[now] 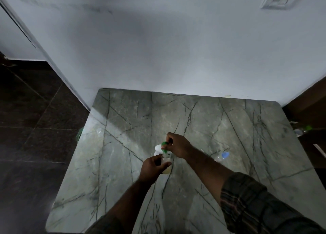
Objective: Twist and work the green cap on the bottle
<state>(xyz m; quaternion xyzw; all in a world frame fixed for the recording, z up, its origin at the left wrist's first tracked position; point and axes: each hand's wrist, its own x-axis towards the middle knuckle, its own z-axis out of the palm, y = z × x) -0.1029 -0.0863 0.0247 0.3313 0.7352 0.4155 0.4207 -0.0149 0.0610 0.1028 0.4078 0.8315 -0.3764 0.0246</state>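
A small clear bottle (166,163) with pale yellowish liquid stands near the middle of a grey-green marble table (229,128). My left hand (152,167) grips its body from the left. My right hand (177,146) pinches the green cap (165,144) at the top of the bottle. A white object (157,150) sits just behind the bottle, partly hidden by my fingers.
A clear bottle with a blue cap (223,156) lies on the table to the right. Another green-capped bottle (303,129) rests off the table's right edge. A white wall (158,48) backs the table. Dark tiled floor (31,128) lies to the left.
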